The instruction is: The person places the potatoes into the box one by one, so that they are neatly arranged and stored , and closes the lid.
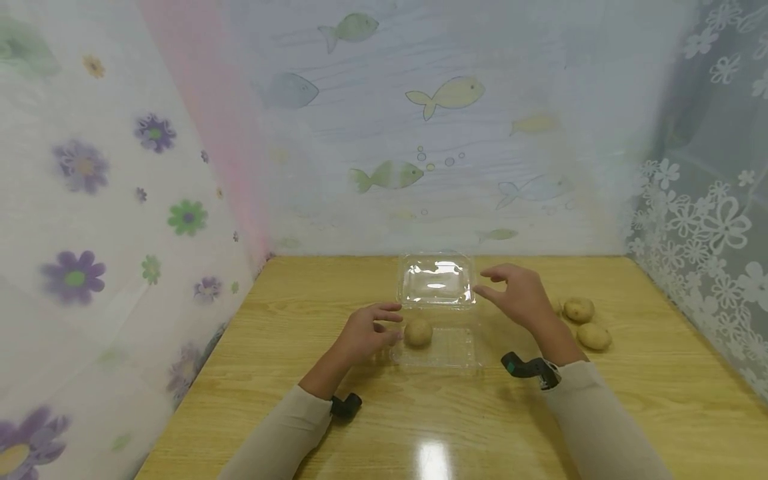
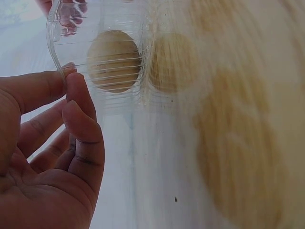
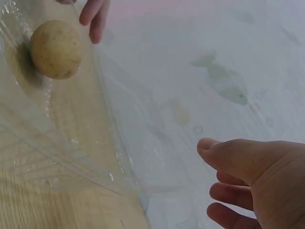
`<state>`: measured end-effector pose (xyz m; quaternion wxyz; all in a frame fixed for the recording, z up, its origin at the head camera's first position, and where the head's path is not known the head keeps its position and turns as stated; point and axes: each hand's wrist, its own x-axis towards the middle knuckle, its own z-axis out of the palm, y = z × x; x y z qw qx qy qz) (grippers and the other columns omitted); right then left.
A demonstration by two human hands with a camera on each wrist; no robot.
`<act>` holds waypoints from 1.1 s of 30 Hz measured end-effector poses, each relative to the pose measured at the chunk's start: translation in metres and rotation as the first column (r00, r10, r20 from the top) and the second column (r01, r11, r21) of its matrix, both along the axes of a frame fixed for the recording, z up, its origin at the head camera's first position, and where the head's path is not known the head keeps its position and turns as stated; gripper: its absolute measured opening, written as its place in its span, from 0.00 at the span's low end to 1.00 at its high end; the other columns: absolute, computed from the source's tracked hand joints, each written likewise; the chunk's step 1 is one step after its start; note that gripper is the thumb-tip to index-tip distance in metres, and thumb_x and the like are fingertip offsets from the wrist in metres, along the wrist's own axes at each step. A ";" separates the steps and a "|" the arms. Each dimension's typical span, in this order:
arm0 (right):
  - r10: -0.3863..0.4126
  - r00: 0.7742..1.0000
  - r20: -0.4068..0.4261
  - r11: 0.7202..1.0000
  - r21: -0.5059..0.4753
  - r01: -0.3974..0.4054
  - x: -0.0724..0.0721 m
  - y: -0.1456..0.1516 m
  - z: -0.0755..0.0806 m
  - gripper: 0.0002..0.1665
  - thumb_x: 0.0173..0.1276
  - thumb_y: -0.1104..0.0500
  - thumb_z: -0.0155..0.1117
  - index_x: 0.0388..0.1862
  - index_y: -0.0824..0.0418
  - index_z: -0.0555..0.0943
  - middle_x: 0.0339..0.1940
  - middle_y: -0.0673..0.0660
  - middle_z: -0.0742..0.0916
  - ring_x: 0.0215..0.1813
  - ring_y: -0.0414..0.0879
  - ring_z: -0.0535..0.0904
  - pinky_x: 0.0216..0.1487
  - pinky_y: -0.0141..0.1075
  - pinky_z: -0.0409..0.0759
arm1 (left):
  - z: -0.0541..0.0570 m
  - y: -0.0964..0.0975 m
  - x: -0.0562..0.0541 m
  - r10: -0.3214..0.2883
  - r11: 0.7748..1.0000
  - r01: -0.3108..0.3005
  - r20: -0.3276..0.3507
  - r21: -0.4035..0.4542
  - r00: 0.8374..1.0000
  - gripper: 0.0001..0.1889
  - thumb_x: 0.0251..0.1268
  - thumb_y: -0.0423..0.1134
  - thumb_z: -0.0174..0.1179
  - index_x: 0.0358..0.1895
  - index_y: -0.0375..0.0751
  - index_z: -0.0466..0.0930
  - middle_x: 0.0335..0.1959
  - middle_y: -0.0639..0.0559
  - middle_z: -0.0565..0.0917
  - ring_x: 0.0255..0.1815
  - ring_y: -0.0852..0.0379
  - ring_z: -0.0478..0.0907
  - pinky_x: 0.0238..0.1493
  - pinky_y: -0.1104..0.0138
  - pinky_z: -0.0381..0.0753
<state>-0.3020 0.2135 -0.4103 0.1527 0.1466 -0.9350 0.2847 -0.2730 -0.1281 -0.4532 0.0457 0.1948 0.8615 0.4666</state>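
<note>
A clear plastic clamshell container (image 1: 456, 350) stands on the table, its lid (image 1: 437, 280) tipped back behind the base. One potato (image 1: 418, 333) sits in the left part of the base. My left hand (image 1: 366, 331) is at the base's left side; in the left wrist view, thumb and index finger pinch the rim, and the potato (image 2: 114, 61) shows through the ribbed wall. To the right of the lid is my right hand (image 1: 519, 293). Its fingers are loosely bent and spread from the thumb (image 3: 221, 150), with nothing between them.
Several potatoes lie at the table's right, among them a rear potato (image 1: 579, 309) and a front potato (image 1: 595, 337), beside my right forearm. A fish-patterned sheet (image 1: 360, 213) hangs behind the wooden table (image 1: 288, 287), with flowered sheets at both sides.
</note>
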 end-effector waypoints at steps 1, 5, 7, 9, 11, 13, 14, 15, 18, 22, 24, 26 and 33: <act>-0.002 1.000 -0.002 1.000 0.001 0.002 0.000 0.001 0.000 0.26 0.70 0.47 0.73 0.59 0.61 0.86 0.60 0.63 0.88 0.57 0.62 0.85 0.56 0.60 0.83 | 0.000 0.000 0.000 0.001 1.000 -0.001 0.001 0.001 1.000 0.18 0.67 0.38 0.71 0.59 0.40 0.87 0.73 0.59 0.76 0.51 0.48 0.86 0.49 0.61 0.89; -0.003 1.000 -0.004 1.000 0.001 0.003 -0.002 0.005 0.000 0.26 0.70 0.47 0.73 0.60 0.61 0.86 0.60 0.63 0.88 0.57 0.62 0.85 0.56 0.61 0.83 | 0.000 0.000 0.000 -0.003 1.000 0.003 -0.001 0.012 1.000 0.18 0.67 0.38 0.71 0.59 0.40 0.87 0.72 0.59 0.77 0.50 0.47 0.86 0.48 0.62 0.89; -0.007 1.000 0.005 1.000 0.000 0.007 -0.002 0.007 0.000 0.26 0.71 0.46 0.73 0.60 0.61 0.86 0.61 0.64 0.87 0.57 0.62 0.85 0.56 0.61 0.83 | 0.001 0.000 0.000 -0.008 1.000 0.008 -0.002 0.017 1.000 0.18 0.67 0.38 0.71 0.59 0.40 0.87 0.73 0.58 0.77 0.50 0.48 0.86 0.47 0.63 0.89; -0.011 1.000 0.012 1.000 -0.003 0.012 -0.002 0.010 0.001 0.27 0.71 0.45 0.72 0.61 0.61 0.85 0.61 0.64 0.87 0.58 0.63 0.84 0.57 0.61 0.83 | 0.001 0.000 -0.001 -0.013 1.000 0.013 -0.004 0.019 1.000 0.18 0.67 0.37 0.71 0.58 0.39 0.87 0.73 0.56 0.77 0.49 0.48 0.87 0.46 0.64 0.89; -0.015 1.000 0.024 1.000 -0.009 0.015 -0.001 0.012 0.002 0.28 0.72 0.44 0.71 0.62 0.61 0.85 0.62 0.64 0.86 0.59 0.63 0.84 0.58 0.61 0.82 | 0.002 0.000 -0.001 -0.019 1.000 0.019 -0.004 0.024 1.000 0.18 0.67 0.37 0.71 0.58 0.38 0.87 0.73 0.54 0.77 0.49 0.48 0.87 0.46 0.64 0.90; -0.018 0.999 0.031 1.000 -0.015 0.018 -0.001 0.013 0.002 0.28 0.72 0.44 0.70 0.62 0.61 0.85 0.62 0.64 0.86 0.59 0.64 0.84 0.57 0.61 0.83 | 0.003 0.000 0.000 -0.023 0.999 0.023 -0.004 0.028 1.000 0.18 0.67 0.37 0.71 0.58 0.37 0.87 0.73 0.53 0.76 0.49 0.47 0.87 0.46 0.64 0.90; -0.018 0.999 0.033 1.000 -0.020 0.018 -0.001 0.014 0.001 0.28 0.72 0.44 0.70 0.62 0.61 0.85 0.62 0.64 0.86 0.59 0.64 0.84 0.57 0.61 0.83 | 0.003 0.000 0.000 -0.025 0.999 0.025 -0.007 0.031 1.000 0.18 0.67 0.37 0.70 0.58 0.37 0.86 0.73 0.52 0.76 0.49 0.47 0.87 0.46 0.64 0.90; -0.017 0.999 0.035 1.000 -0.022 0.018 -0.001 0.015 0.001 0.28 0.73 0.44 0.70 0.62 0.61 0.85 0.63 0.64 0.86 0.59 0.64 0.83 0.57 0.61 0.83 | 0.003 0.000 0.000 -0.025 0.999 0.025 -0.008 0.032 1.000 0.18 0.67 0.37 0.70 0.58 0.36 0.86 0.73 0.52 0.77 0.49 0.47 0.87 0.46 0.64 0.90; -0.021 0.999 0.044 0.999 -0.026 0.022 -0.002 0.017 -0.001 0.28 0.72 0.44 0.70 0.62 0.61 0.85 0.63 0.64 0.86 0.59 0.64 0.84 0.57 0.61 0.83 | 0.002 0.000 0.000 -0.020 0.999 0.020 -0.002 0.036 1.000 0.18 0.67 0.36 0.71 0.58 0.37 0.86 0.73 0.54 0.77 0.49 0.47 0.87 0.45 0.65 0.90; -0.039 0.997 0.059 0.999 -0.020 0.041 -0.004 0.020 -0.003 0.29 0.73 0.43 0.69 0.63 0.61 0.84 0.64 0.65 0.85 0.60 0.64 0.83 0.57 0.62 0.82 | 0.000 0.001 0.000 -0.011 0.999 0.011 0.016 0.033 1.000 0.18 0.67 0.37 0.71 0.59 0.39 0.86 0.73 0.58 0.76 0.49 0.48 0.87 0.44 0.65 0.90; -0.049 0.996 0.069 0.999 -0.020 0.050 -0.004 0.022 -0.004 0.30 0.73 0.42 0.69 0.63 0.61 0.84 0.64 0.65 0.85 0.61 0.64 0.83 0.58 0.62 0.82 | 0.000 0.001 0.000 -0.011 0.999 0.011 0.020 0.034 1.000 0.19 0.67 0.37 0.71 0.59 0.39 0.86 0.73 0.58 0.76 0.49 0.48 0.87 0.44 0.65 0.90; -0.057 0.996 0.076 0.998 -0.024 0.058 -0.004 0.024 -0.005 0.30 0.72 0.42 0.69 0.63 0.61 0.84 0.64 0.65 0.85 0.61 0.64 0.82 0.59 0.62 0.82 | -0.001 0.001 0.000 -0.014 0.999 0.013 0.020 0.036 1.000 0.19 0.68 0.37 0.70 0.60 0.38 0.86 0.73 0.58 0.76 0.49 0.49 0.87 0.43 0.65 0.90; -0.070 0.992 0.101 0.997 -0.022 0.072 -0.004 0.029 -0.005 0.31 0.73 0.42 0.68 0.65 0.62 0.82 0.65 0.66 0.84 0.62 0.66 0.82 0.59 0.63 0.81 | 0.000 0.000 0.001 -0.016 0.999 0.015 0.015 0.038 1.000 0.18 0.67 0.37 0.71 0.59 0.38 0.86 0.73 0.57 0.76 0.49 0.49 0.87 0.43 0.66 0.90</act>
